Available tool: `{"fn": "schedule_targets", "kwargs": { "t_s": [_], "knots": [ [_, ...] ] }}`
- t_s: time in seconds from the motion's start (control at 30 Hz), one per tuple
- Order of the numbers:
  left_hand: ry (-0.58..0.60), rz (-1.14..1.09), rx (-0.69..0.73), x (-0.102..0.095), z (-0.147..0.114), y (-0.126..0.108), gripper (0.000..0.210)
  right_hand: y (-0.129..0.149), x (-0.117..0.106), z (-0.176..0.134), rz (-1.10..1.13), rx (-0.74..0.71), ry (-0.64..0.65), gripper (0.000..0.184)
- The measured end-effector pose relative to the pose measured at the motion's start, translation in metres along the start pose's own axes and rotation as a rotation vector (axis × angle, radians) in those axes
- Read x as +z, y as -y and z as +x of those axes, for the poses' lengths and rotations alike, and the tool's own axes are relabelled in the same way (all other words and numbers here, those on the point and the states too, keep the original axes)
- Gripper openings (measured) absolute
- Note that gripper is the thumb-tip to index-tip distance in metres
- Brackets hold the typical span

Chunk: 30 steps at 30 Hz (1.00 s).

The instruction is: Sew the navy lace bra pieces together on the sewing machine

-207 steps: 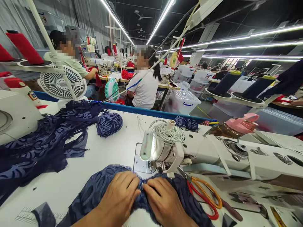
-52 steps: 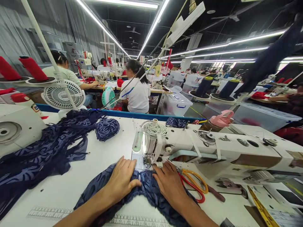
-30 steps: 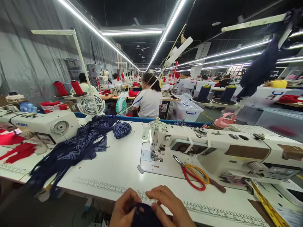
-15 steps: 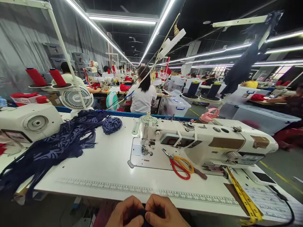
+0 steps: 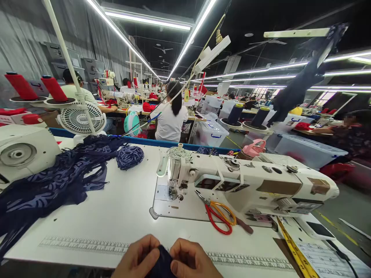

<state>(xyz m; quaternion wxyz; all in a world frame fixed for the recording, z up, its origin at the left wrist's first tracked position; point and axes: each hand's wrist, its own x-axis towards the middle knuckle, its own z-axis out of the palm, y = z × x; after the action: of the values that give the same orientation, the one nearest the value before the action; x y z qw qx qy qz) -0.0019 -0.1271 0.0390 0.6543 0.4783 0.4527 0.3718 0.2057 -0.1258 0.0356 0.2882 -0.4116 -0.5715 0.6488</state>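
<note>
At the table's front edge, my left hand point(image 5: 138, 256) pinches a piece of dark navy fabric point(image 5: 162, 263) between thumb and fingers. Close beside it, my right hand point(image 5: 191, 259) is closed on the fabric's other side. The lower part of the fabric runs out of view. Beyond my hands stands a white sewing machine point(image 5: 249, 185). Scissors with one red and one orange handle point(image 5: 218, 216) lie on the machine's bed. To the left spreads a heap of navy patterned fabric strips point(image 5: 58, 177), with a rolled bundle of the same cloth point(image 5: 130, 156) next to it.
A printed ruler scale point(image 5: 249, 261) runs along the table's front. At right lie a yellow tape measure point(image 5: 295, 247) and a written sheet point(image 5: 321, 256). A white fan point(image 5: 82, 119) and red thread cones point(image 5: 54, 88) stand back left. A person in white point(image 5: 171, 119) sits ahead.
Both hands have risen a little and shifted left with the fabric, and more of the navy cloth shows between them. The view has shifted slightly; the table appears lower.
</note>
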Motion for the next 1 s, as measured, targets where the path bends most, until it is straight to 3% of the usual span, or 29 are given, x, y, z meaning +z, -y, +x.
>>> {"fn": "schedule_targets", "kwargs": {
  "t_s": [0.1,0.2,0.23,0.27,0.33,0.4,0.47,0.53,0.63,0.87,1.0],
  "knots": [
    [-0.289,0.269,0.152,-0.042,0.01,-0.07,0.055,-0.001,0.001,0.011,-0.134,-0.127,-0.096,0.043],
    [-0.809,0.73,0.466,-0.074,0.02,-0.139,0.046,-0.005,-0.011,0.019,-0.56,-0.328,-0.358,0.024],
    [-0.868,0.837,0.568,-0.079,0.023,-0.151,0.041,-0.007,-0.02,0.02,-0.728,-0.402,-0.451,0.02],
    [-0.834,0.893,0.643,-0.079,0.027,-0.156,0.038,-0.01,-0.031,0.019,-0.898,-0.472,-0.547,0.02],
    [-0.571,0.86,0.643,-0.072,0.037,-0.141,0.033,-0.019,-0.06,0.014,-1.228,-0.571,-0.745,0.023],
    [-0.231,0.675,0.404,-0.06,0.05,-0.104,0.03,-0.031,-0.093,0.007,-1.552,-0.601,-0.907,0.023],
    [-0.022,0.354,0.108,-0.05,0.066,-0.061,0.035,-0.043,-0.123,-0.001,-1.74,-0.497,-0.953,0.032],
    [0.017,0.248,0.025,-0.047,0.079,-0.026,0.047,-0.054,-0.144,-0.007,-1.804,-0.366,-0.92,0.037],
    [0.033,0.149,-0.037,-0.049,0.088,-0.001,0.058,-0.058,-0.155,-0.011,-1.772,-0.273,-0.814,0.04],
    [0.016,0.036,-0.056,-0.052,0.086,0.001,0.058,-0.041,-0.14,-0.007,-1.643,-0.162,-0.893,0.043],
    [0.027,0.028,-0.04,-0.048,0.082,-0.005,0.053,-0.043,-0.149,-0.003,-1.685,-0.178,-0.848,0.041]
  ]
}}
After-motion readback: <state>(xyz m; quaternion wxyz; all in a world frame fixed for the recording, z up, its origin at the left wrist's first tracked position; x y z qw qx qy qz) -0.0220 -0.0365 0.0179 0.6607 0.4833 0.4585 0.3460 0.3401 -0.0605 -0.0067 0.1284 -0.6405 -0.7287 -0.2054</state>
